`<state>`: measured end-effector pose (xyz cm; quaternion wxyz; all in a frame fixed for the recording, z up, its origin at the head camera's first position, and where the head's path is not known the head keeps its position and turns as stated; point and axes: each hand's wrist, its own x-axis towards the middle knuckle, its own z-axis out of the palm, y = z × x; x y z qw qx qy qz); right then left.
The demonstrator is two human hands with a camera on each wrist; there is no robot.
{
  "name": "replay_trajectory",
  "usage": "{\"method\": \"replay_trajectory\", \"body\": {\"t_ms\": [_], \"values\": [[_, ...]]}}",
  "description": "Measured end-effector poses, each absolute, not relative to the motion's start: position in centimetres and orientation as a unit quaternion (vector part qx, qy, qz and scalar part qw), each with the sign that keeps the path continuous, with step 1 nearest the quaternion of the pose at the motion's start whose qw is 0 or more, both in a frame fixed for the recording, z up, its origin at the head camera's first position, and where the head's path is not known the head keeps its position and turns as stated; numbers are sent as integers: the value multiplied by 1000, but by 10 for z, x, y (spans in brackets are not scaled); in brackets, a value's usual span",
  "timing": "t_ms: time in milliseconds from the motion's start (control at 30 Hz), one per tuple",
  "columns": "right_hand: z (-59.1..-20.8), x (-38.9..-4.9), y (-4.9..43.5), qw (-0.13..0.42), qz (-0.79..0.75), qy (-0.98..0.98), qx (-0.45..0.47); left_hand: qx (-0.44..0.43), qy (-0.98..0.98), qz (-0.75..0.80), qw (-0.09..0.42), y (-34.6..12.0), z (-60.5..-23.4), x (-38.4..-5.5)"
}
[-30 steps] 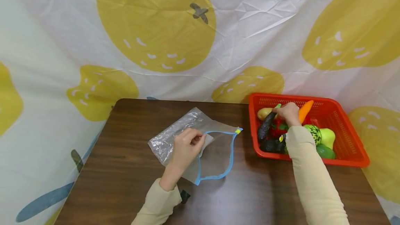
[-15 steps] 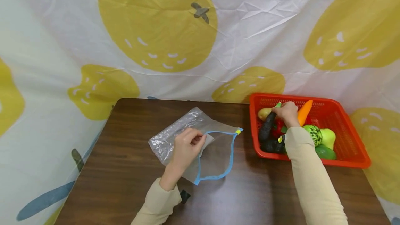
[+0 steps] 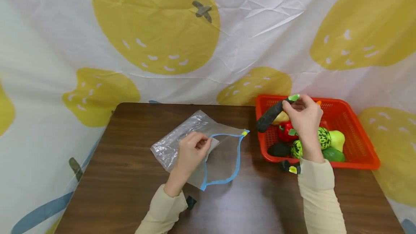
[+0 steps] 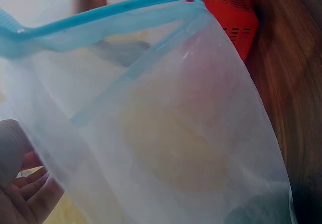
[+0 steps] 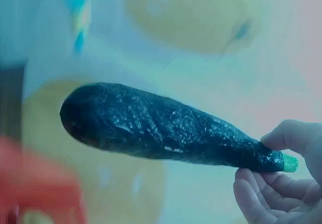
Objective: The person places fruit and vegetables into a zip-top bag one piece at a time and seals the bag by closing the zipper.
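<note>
Here the right hand (image 3: pixel 305 121) pinches the long, dark, wrinkled vegetable (image 3: pixel 273 114) by its green-tipped end, the thick end slanting leftward over the red plastic basket (image 3: pixel 352 165)! Meanwhile, the left hand (image 3: pixel 190 152) grips the clear, blue-edged plastic bag (image 3: pixel 185 127).

The dark vegetable (image 5: pixel 161 126) has a rough, wrinkled skin that catches glossy highlights; the bag (image 3: pixel 173 145) is thin, clear plastic, shiny and crinkled, edged with a smooth blue strip (image 4: pixel 121 9). The basket (image 3: pixel 364 140) looks like smooth, hard plastic, the worktop (image 3: pixel 117 161) wood-grained with a soft sheen, the backdrop (image 3: pixel 253 35) creased cloth.
</note>
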<state>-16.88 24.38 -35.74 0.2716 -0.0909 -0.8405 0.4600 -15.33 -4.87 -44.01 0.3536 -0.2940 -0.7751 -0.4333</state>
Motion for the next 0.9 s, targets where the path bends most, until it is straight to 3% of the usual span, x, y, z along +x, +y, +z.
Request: {"method": "replay_trajectory", "body": {"t_ms": [167,333,633,900], "values": [[-358,-122,208,299,540,-786,24,-294,-776,-433,351,-48,-439,-153],[-367,-101,175,299,551,-770,118,-295,-775,-434,353,-47,-439,-153],[-444,-124,127,280,436,-811,270,-308,-768,-445,344,-48,-438,-152],[-463,-141,101,296,334,-849,282,-319,-765,-448,337,-47,-437,-149]]}}
